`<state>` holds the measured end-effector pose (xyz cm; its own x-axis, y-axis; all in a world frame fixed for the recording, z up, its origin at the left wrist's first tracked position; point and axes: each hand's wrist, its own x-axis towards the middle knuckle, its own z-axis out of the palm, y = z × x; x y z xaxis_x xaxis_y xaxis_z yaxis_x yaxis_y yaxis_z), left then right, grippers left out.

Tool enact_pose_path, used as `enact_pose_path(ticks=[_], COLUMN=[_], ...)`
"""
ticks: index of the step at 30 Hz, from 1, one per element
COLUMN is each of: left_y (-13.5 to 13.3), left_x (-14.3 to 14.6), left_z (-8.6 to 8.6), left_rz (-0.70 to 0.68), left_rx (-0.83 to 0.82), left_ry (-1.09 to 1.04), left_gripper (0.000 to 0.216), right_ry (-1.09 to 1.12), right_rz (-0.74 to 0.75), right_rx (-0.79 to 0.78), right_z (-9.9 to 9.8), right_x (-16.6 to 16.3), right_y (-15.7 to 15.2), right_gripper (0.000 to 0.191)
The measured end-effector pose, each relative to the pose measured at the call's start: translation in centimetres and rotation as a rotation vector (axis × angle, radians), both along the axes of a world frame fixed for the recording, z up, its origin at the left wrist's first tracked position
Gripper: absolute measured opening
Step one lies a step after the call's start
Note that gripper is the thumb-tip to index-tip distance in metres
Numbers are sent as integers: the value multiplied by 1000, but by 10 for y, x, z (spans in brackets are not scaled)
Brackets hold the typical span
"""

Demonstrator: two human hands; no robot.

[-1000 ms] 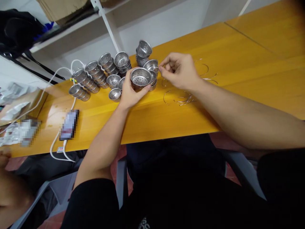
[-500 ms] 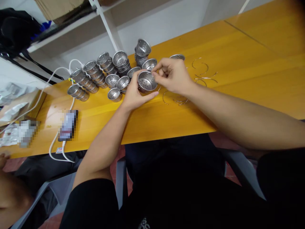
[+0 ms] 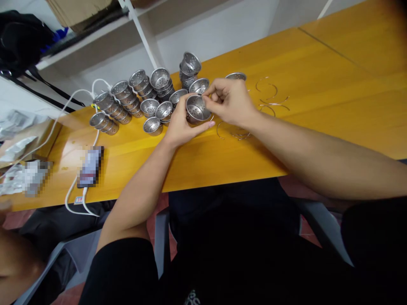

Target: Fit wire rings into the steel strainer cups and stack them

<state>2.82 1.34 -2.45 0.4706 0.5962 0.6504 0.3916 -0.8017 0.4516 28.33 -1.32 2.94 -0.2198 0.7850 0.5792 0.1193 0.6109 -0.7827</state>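
Observation:
My left hand [image 3: 179, 123] grips a small perforated steel cup [image 3: 196, 110], tilted with its mouth towards me, just above the yellow wooden table [image 3: 318, 63]. My right hand [image 3: 229, 101] is closed in a pinch at the cup's right rim; a thin wire handle seems to be in the fingers, mostly hidden. Loose wire handles [image 3: 240, 132] lie on the table under my right wrist, and more wire handles [image 3: 270, 95] lie farther right. Stacks of the same steel cups [image 3: 140, 95] stand behind my left hand.
A single steel cup [image 3: 235, 76] stands beyond my right hand. A phone [image 3: 90, 166] on a white cable [image 3: 74, 186] lies at the left, near foil packets [image 3: 19, 144]. A white shelf frame [image 3: 140, 36] rises behind the table. Another person's arm [image 3: 12, 258] shows at the bottom left.
My left hand lifted the cup away from the stacks and tilted it towards me. My right hand moved left onto the cup's rim; over the last half second both hands barely shifted.

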Motion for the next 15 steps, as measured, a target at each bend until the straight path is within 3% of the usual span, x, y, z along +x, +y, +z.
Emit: enact_pose_path(ticks=[5, 11, 15], left_y=[-3, 0, 1], left_x=[-1, -10, -9], left_z=[4, 9, 7], left_rz=[28, -16, -33], left_rx=[-16, 2, -2], left_ry=[-12, -81, -61], left_gripper=[109, 96, 109], right_ry=[17, 17, 55], right_rz=[65, 424, 410], right_rx=[-48, -131, -179], right_z=[9, 23, 18], right_x=[0, 14, 13], right_y=[-5, -7, -3], right_gripper=[64, 72, 76])
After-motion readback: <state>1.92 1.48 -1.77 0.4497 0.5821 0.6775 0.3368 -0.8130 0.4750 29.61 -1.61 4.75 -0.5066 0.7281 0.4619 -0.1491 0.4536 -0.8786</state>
